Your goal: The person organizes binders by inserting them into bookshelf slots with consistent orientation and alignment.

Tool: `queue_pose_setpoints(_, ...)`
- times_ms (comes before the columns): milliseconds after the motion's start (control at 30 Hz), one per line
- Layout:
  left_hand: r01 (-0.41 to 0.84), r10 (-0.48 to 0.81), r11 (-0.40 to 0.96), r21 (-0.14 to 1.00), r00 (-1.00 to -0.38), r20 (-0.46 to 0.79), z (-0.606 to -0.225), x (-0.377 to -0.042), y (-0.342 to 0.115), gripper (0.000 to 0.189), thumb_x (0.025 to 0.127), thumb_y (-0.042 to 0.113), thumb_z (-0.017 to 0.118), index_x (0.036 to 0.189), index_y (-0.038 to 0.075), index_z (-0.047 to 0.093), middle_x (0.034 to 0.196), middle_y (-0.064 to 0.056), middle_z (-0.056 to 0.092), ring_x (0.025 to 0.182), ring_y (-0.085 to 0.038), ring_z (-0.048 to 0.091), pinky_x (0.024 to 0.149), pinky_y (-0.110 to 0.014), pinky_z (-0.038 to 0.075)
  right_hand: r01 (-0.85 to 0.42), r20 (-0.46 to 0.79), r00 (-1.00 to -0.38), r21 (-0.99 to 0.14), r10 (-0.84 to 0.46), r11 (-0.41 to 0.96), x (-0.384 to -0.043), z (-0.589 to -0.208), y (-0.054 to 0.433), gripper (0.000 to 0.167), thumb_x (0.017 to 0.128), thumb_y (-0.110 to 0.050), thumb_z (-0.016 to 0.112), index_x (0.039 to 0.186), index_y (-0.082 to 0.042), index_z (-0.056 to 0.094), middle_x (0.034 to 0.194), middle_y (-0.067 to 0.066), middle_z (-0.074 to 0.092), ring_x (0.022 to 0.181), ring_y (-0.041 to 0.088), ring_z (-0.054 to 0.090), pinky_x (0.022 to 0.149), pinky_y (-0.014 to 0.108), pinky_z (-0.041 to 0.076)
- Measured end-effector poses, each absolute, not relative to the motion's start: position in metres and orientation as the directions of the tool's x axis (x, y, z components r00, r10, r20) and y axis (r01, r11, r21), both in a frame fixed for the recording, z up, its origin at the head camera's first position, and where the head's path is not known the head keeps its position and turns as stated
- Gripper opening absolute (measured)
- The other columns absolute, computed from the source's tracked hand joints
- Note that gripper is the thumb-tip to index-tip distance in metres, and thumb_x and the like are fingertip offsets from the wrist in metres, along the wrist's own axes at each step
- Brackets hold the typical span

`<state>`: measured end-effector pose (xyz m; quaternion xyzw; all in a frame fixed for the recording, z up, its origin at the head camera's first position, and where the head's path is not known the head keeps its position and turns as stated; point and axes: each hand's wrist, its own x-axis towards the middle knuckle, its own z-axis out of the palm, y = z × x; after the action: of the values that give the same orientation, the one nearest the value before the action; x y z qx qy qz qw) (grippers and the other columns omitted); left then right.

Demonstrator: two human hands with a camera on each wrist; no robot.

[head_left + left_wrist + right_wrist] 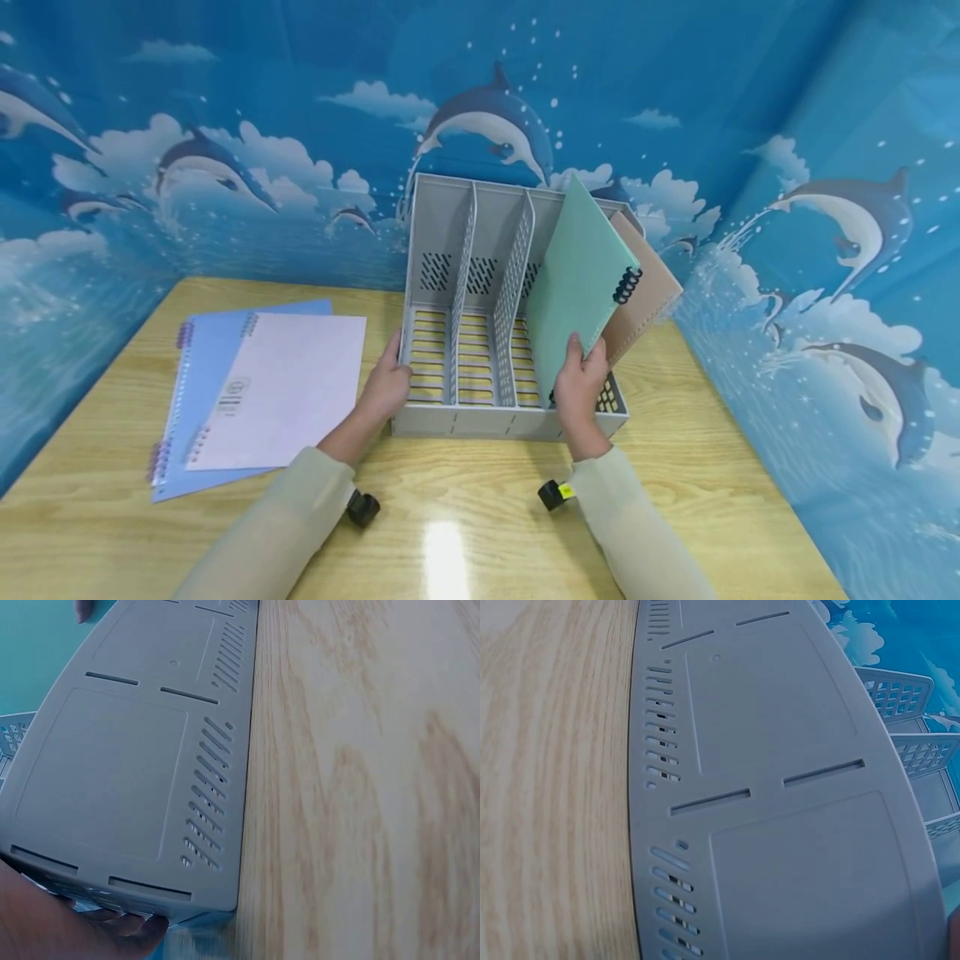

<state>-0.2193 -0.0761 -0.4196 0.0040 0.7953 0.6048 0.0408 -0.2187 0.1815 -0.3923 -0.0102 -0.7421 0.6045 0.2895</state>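
A grey file rack with several upright dividers stands on the table. My left hand grips its left side wall, the thumb over the top edge; in the left wrist view, the fingers curl against the rack's outer side. At the right end of the rack, my right hand holds a green spiral notebook by its near lower edge, thumb on the green cover. The notebook stands tilted in a slot, its black coil at the upper near corner. A brown notebook leans behind it in the rightmost slot.
To the left on the wooden table lies a pale pink spiral notebook on top of a blue one. A dolphin-print curtain hangs right behind the rack and along the sides.
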Motion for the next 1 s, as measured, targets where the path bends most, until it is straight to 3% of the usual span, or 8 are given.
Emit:
queue_pose_setpoints(433, -0.053, 0.055, 0.255, 0.965, -0.996, -0.069, -0.4239, -0.2206, -0.0758, 0.069, 0.095, -0.001, 0.028, 0.158, 0.017, 0.005, 0.161, -0.013, 0.014, 0.147, -0.033, 0.014, 0.119, -0.048, 0.01, -0.351, 0.434, -0.819, -0.896, 0.375, 0.272, -0.2255, -0.3986, 0.1847, 0.037, 0.104, -0.015, 0.04, 0.139, -0.003, 0.044, 0.139, 0.013, 0.051, 0.128, 0.025, 0.05, 0.108, 0.037, 0.041)
queue_pose_setpoints(1000, -0.049, 0.049, 0.227, 0.973, -0.997, -0.062, -0.4237, -0.219, -0.0755, 0.069, 0.094, -0.003, 0.029, 0.157, 0.015, 0.007, 0.16, -0.016, 0.017, 0.145, -0.037, 0.017, 0.118, -0.05, 0.013, -0.287, 0.385, -0.85, -0.911, 0.36, 0.296, -0.2228, -0.3977, 0.1845, 0.043, 0.103, -0.015, 0.042, 0.145, -0.006, 0.038, 0.145, 0.01, 0.047, 0.134, 0.024, 0.044, 0.113, 0.037, 0.034)
